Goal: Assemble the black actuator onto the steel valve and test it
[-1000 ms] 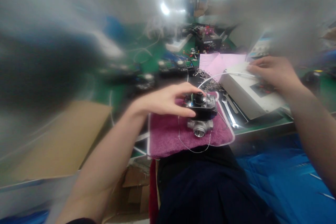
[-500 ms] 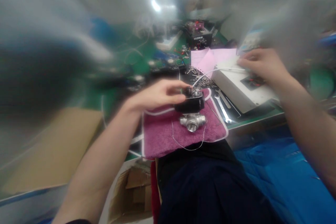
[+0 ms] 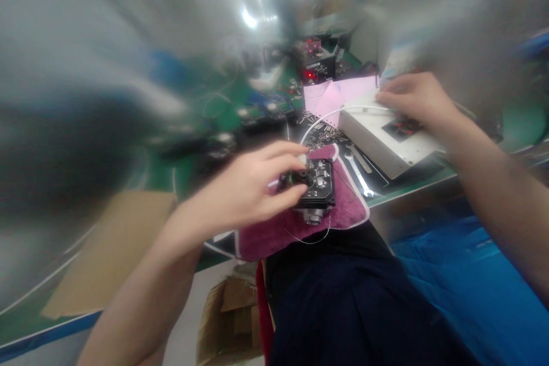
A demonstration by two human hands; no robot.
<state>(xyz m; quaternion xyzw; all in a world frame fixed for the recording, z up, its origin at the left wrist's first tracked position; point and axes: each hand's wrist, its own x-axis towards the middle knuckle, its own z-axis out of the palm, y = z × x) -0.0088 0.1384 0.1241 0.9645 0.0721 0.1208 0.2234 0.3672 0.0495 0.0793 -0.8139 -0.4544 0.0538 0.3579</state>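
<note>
My left hand (image 3: 274, 183) has its thumb and fingers closed around the left side of a black valve actuator (image 3: 325, 186). The actuator's open top shows a circuit board and a round black part near my fingertips. Below it, the metal valve body (image 3: 314, 217) is mostly hidden. It rests over a purple towel (image 3: 343, 206), with a thin wire loop in front. From behind the actuator a white cable (image 3: 319, 120) curves toward the white box (image 3: 377, 146). Above that box, my right hand (image 3: 407, 94) pinches with thumb and fingers together; what lies between them is too small to make out.
Wrenches (image 3: 359, 174) lie between towel and white box. Loose small metal parts (image 3: 323, 134) are scattered behind the towel, near pink paper (image 3: 332, 97). A black instrument (image 3: 321, 66) with a red light stands further back. Cardboard (image 3: 124, 240) lies left; an open carton (image 3: 234, 320) is below the bench.
The actuator has tipped toward me, so its board faces up and the valve body is more covered. My left hand has closed further around it. A red light now shows on the instrument.
</note>
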